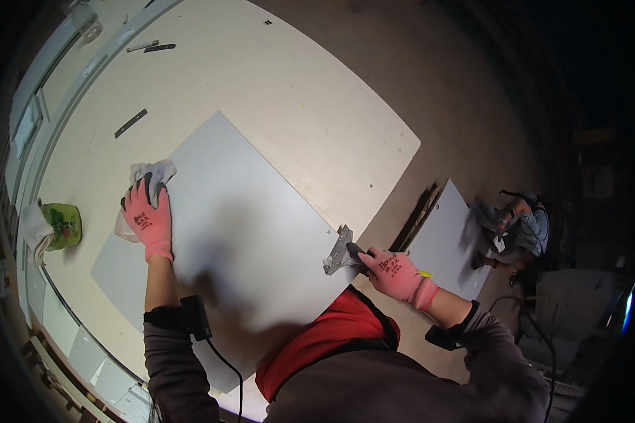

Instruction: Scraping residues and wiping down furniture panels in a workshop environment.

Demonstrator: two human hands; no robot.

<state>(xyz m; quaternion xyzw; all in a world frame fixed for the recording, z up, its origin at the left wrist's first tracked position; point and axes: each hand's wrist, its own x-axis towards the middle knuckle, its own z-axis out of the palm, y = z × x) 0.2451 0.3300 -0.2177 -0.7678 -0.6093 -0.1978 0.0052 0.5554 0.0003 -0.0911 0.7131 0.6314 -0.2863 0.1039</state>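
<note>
A flat light-grey panel (pixel 261 204) lies at an angle on the pale table. Near its left edge, my left hand (pixel 148 217), in a pink glove with dark fingertips, presses on a crumpled white cloth (pixel 161 171). The cloth bunches out above and beside the fingers. My right hand (pixel 395 273), gloved the same way, is closed round the dark handle of a scraper (pixel 341 256). The scraper's wide metal head is at the panel's right edge; whether the blade touches the surface I cannot tell.
On the table (pixel 296 84) lie dark flat strips (pixel 130 123) and a pale stick (pixel 142 46). A green container (pixel 64 225) with a white rag (pixel 35 229) stands at the left rim. To the right, another person (pixel 525 225) crouches beside a second panel (pixel 441 243).
</note>
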